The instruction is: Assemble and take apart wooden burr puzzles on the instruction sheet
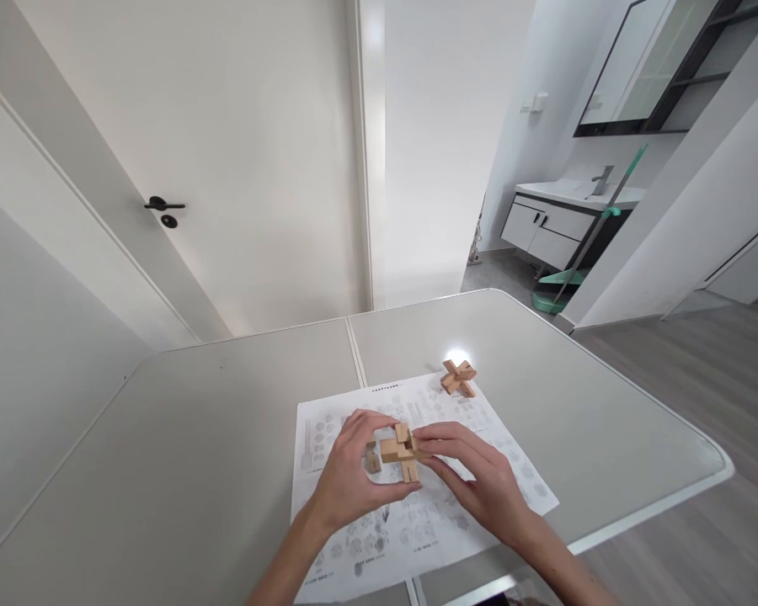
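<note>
Above a printed sheet [417, 534] I hold a light wooden interlocking puzzle [397, 450] made of notched blocks. My left hand [347, 471] grips it between the thumb at its lower end and the fingers at its upper end. From the other side, my right hand [473, 471] pinches its right part with thumb and fingers. Just behind the left hand's grasp lies a small wooden piece [372, 462], partly hidden by that hand. A second, reddish wooden cross-shaped puzzle [458, 379] sits at the sheet's upper right corner.
The sheet, printed with small diagrams, lies on a grey folding table [164, 471] with a seam and a pale rim. Behind it stands a white door [258, 168] with a black handle. At the right are a washbasin cabinet [549, 227] and a green-handled broom [600, 223].
</note>
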`<action>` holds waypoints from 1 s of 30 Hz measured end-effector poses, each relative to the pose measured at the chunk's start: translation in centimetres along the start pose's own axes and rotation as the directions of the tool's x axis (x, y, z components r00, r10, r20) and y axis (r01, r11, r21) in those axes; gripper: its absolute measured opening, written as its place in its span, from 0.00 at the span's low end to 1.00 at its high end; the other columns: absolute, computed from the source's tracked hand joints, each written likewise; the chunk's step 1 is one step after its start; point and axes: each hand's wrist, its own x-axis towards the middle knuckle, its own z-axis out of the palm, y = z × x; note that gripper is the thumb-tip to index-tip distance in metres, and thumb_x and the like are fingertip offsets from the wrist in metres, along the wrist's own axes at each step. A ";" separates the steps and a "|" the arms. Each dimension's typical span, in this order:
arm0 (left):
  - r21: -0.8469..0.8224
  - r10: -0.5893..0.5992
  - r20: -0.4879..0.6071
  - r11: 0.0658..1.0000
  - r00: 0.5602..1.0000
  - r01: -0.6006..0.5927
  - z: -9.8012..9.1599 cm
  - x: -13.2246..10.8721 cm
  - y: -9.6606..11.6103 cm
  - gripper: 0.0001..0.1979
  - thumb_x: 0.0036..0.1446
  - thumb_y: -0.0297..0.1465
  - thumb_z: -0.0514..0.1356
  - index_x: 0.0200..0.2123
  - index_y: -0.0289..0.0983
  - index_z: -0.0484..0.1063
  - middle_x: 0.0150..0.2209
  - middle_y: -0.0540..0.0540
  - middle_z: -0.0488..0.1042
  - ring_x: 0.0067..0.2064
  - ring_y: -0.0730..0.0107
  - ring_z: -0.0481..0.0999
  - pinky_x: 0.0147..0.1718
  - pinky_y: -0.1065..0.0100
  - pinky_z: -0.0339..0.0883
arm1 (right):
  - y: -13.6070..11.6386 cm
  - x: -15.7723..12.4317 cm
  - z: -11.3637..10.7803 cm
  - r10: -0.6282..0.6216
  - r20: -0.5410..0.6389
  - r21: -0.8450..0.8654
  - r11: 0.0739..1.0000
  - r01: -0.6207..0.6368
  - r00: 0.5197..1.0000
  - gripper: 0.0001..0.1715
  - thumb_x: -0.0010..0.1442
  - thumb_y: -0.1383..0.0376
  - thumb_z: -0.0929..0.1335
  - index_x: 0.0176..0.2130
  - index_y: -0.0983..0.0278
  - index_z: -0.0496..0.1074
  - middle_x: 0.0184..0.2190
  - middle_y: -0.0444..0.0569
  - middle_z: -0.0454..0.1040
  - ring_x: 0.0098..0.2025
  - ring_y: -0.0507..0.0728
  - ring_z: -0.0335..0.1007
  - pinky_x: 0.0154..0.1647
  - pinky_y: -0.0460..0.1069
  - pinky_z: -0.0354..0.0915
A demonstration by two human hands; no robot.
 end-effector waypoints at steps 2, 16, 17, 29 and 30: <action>0.018 0.028 -0.006 0.999 1.000 -0.027 -0.1 0.0 0.2 0.30 0.47 0.42 0.76 0.51 0.45 0.70 0.47 0.44 0.75 0.51 0.52 0.73 0.51 0.54 0.69 | -0.2 -0.1 -0.2 -0.024 -0.006 -0.001 1.000 0.024 1.000 0.21 0.70 0.74 0.66 0.56 0.53 0.71 0.51 0.52 0.78 0.54 0.62 0.77 0.50 0.59 0.78; 0.301 0.034 -0.036 0.953 0.999 -0.021 0.3 -0.5 -2.7 0.30 0.49 0.42 0.75 0.53 0.45 0.70 0.55 0.42 0.73 0.60 0.46 0.67 0.57 0.45 0.66 | -0.5 -0.8 -0.5 0.270 -0.088 0.091 0.961 -0.262 0.959 0.10 0.70 0.63 0.69 0.51 0.57 0.75 0.47 0.51 0.81 0.48 0.62 0.79 0.50 0.57 0.77; 0.334 0.024 -0.006 0.942 1.000 -0.020 0.7 -0.5 -3.5 0.31 0.46 0.43 0.76 0.52 0.45 0.72 0.56 0.42 0.72 0.61 0.44 0.65 0.58 0.43 0.65 | -0.2 -0.9 -0.3 0.337 -0.096 0.117 0.938 -0.326 0.936 0.10 0.70 0.61 0.69 0.50 0.57 0.75 0.46 0.51 0.81 0.47 0.62 0.80 0.49 0.56 0.78; 0.343 -0.093 0.026 0.936 0.995 0.078 0.9 -2.0 -7.4 0.39 0.45 0.47 0.76 0.58 0.44 0.69 0.58 0.42 0.70 0.63 0.43 0.64 0.59 0.43 0.66 | 2.4 -2.2 -0.3 0.365 0.054 0.107 0.923 -0.369 0.929 0.08 0.71 0.61 0.66 0.49 0.56 0.73 0.51 0.53 0.77 0.53 0.63 0.75 0.54 0.58 0.74; 0.338 -0.094 0.036 0.938 0.995 0.077 0.6 -2.1 -7.5 0.35 0.46 0.46 0.75 0.57 0.45 0.70 0.58 0.42 0.71 0.63 0.44 0.65 0.59 0.44 0.67 | 2.9 -2.5 -0.2 0.351 0.068 0.067 0.932 -0.355 0.934 0.08 0.72 0.61 0.65 0.49 0.57 0.73 0.51 0.53 0.77 0.53 0.63 0.75 0.53 0.58 0.73</action>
